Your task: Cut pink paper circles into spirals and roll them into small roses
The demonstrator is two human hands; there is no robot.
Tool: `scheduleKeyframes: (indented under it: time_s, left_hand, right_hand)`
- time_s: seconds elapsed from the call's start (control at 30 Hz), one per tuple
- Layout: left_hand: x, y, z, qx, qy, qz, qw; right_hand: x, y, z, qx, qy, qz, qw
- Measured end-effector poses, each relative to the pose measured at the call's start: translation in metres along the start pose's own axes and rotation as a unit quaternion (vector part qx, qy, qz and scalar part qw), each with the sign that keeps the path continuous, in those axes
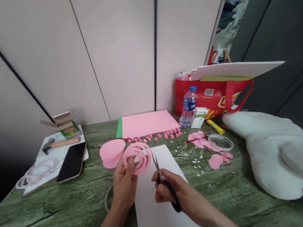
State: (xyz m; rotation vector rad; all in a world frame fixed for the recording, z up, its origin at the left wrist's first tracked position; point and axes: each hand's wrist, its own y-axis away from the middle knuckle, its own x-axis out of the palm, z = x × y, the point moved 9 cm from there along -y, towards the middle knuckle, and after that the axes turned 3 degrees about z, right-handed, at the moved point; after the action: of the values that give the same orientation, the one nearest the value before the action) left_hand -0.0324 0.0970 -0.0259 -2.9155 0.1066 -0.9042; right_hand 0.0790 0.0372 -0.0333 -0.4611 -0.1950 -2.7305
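Note:
My left hand (126, 177) pinches a pink paper spiral (145, 169), a disc cut into curling rings with gaps between them. In my right hand (172, 189) is a pair of scissors (171, 194) with black handles; the blades point up beside the spiral's right edge and look slightly apart. Below both hands lies a long white sheet (156, 214). A stack of pink paper circles (112, 150) sits just behind my left hand. A roll of tape (108, 199) shows partly from under my left forearm.
Small pink paper rolls (156, 138) line the front of a pink paper stack (148, 123). Pink scraps (215, 161), a tape roll (221, 142), a water bottle (189, 107), a red bag (217, 95) and a white plush (275, 154) stand right. A phone (72, 161) and hammer (62, 142) lie left.

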Motion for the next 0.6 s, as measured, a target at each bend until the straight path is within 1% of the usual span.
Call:
scheduleKeyframes:
  time_s: [0.17,0.33,0.5,0.6]
  left_hand:
    - [0.0012,0.0023,0.0026,-0.017,-0.005,0.006,1.000]
    - [0.0031,0.0033,0.0013,-0.018,-0.008,0.013,1.000]
    - [0.0037,0.0036,0.0016,-0.024,-0.019,0.014,0.999]
    - [0.0019,0.0035,0.0021,-0.026,-0.021,-0.001,0.999]
  right_hand:
    - [0.0004,-0.0043,-0.0008,0.002,0.028,-0.014,1.000]
    - [-0.0001,-0.0086,-0.0038,-0.006,0.030,-0.024,0.999]
    - [-0.0007,-0.0094,-0.0018,-0.015,0.053,-0.034,0.998]
    - [-0.0013,-0.0086,-0.0036,-0.012,0.051,-0.030,0.998]
